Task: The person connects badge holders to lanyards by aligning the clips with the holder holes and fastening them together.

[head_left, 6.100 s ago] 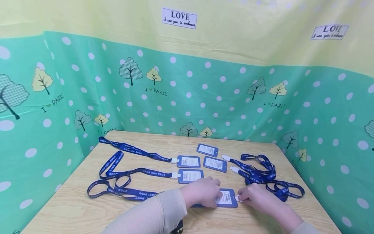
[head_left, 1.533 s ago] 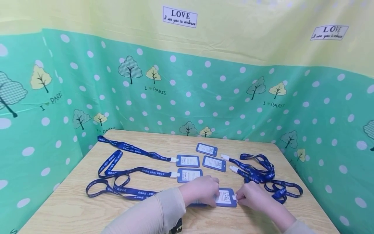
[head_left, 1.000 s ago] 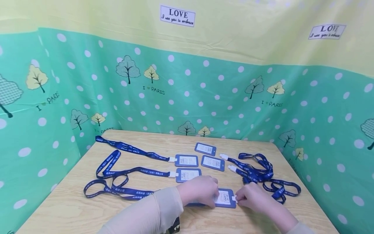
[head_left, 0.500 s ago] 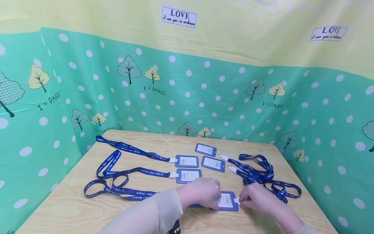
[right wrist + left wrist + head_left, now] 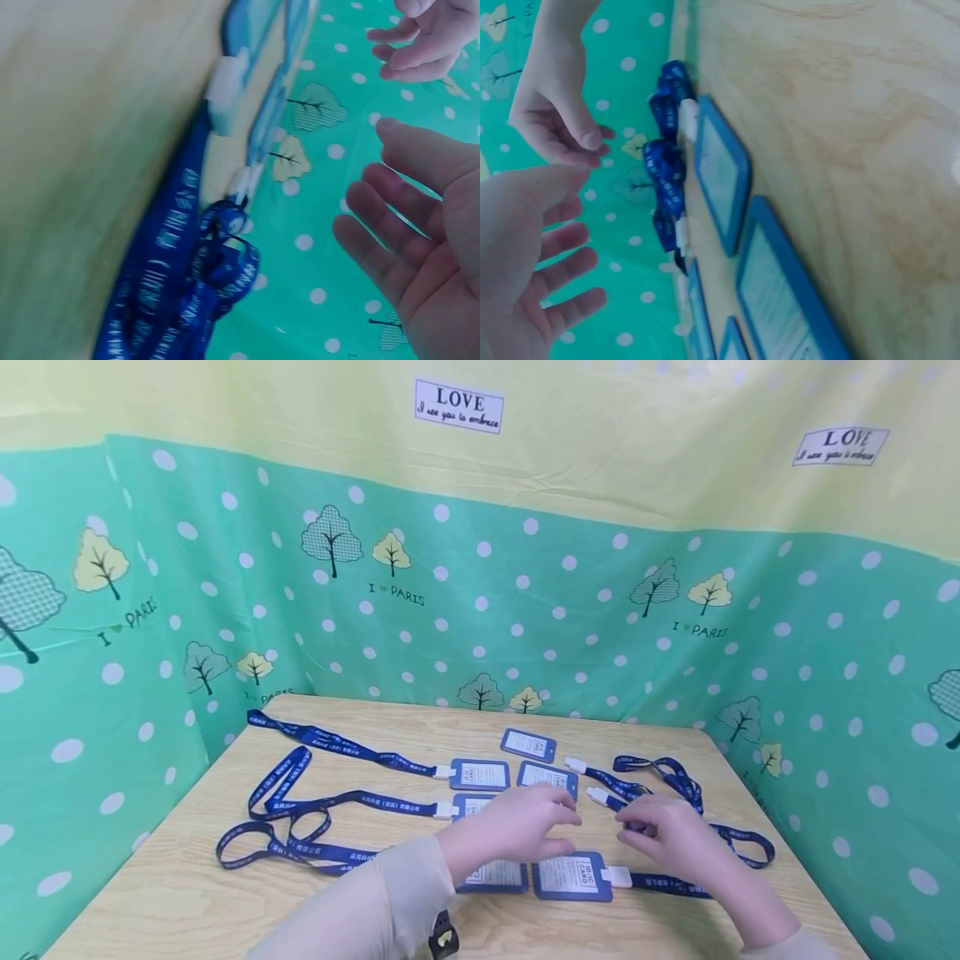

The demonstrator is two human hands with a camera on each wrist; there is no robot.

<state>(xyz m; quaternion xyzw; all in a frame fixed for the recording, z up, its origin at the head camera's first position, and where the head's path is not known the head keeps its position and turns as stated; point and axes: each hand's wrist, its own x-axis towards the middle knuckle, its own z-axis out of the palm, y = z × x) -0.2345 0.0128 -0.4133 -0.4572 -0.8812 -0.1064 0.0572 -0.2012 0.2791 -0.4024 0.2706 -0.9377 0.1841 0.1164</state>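
Note:
My left hand (image 5: 517,827) hovers above the blue-framed badge holders at the front, its fingers spread and holding nothing. Beside it my right hand (image 5: 675,839) is raised with loosely bent fingers, and nothing is in it. Below them the front right badge holder (image 5: 573,877) lies flat, joined by a white clip (image 5: 620,877) to a navy lanyard (image 5: 667,884) that runs right under my right hand. Another badge holder (image 5: 506,878) lies just left of it, partly hidden by my left hand and sleeve. In the right wrist view the clipped lanyard (image 5: 169,225) trails along the wooden table.
Two badge holders with lanyards attached, the back one (image 5: 480,774) and one partly covered, lie at left. Two loose badge holders, one at the back (image 5: 528,744), lie mid-table. Unattached lanyards with white clips (image 5: 597,795) pile up at right. A patterned curtain (image 5: 450,610) surrounds the table.
Earlier, the left hand held the front right badge holder while the right pinched its white clip. Now both hands have let go and lifted, leaving holder and clip joined on the table.

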